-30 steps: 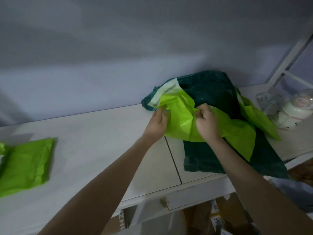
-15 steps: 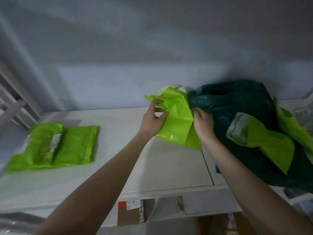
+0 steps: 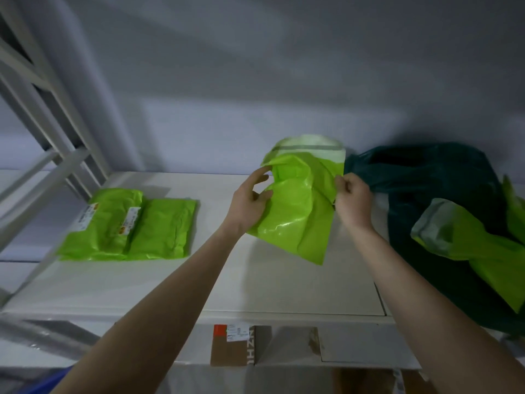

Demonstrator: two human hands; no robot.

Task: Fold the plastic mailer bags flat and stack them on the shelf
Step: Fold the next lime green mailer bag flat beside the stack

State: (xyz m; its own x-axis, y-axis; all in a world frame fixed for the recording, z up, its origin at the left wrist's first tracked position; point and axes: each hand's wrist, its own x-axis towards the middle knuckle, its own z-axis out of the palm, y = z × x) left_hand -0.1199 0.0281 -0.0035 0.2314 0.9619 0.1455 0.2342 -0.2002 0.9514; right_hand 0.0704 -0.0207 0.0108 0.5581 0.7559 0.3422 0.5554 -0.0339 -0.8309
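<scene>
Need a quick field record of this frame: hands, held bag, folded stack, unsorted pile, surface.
left hand: grips the left edge of the held mailer
right hand: pinches its right edge
held mailer: light green, crumpled, lifted above the shelf, not yet folded
folded stack: light green mailers lying flat at the left of the shelf, labels showing
unsorted pile: dark green bag at right with a loose green mailer on it
shelf: white

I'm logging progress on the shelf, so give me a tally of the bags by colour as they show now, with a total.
Light green bags: 5, namely one held in both hands, two folded ones at left, two on the dark pile at right.
Dark green bags: 1, a crumpled heap, possibly more than one.
Total: 6
</scene>
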